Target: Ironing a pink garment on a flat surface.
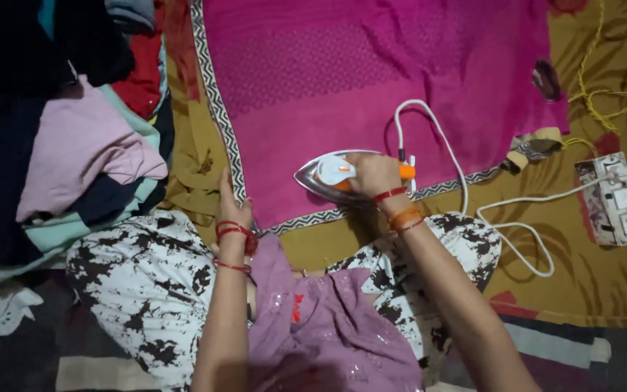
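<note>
Head cam, looking straight down: the iron is a shiny steel-soled one with a white body and orange handle, sitting flat on the pink cloth near its zigzag-patterned border, nose pointing left. Right hand has its grip wrapped around the handle. Left hand lies flat, fingers stretched out, pressing the cloth's corner edge. White cord loops off to a power strip.

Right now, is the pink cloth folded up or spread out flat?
Spread out flat. The pink cloth lies open across the floor covering, its patterned border visible along two edges; the iron rests sole-down on it under the right hand.
</note>
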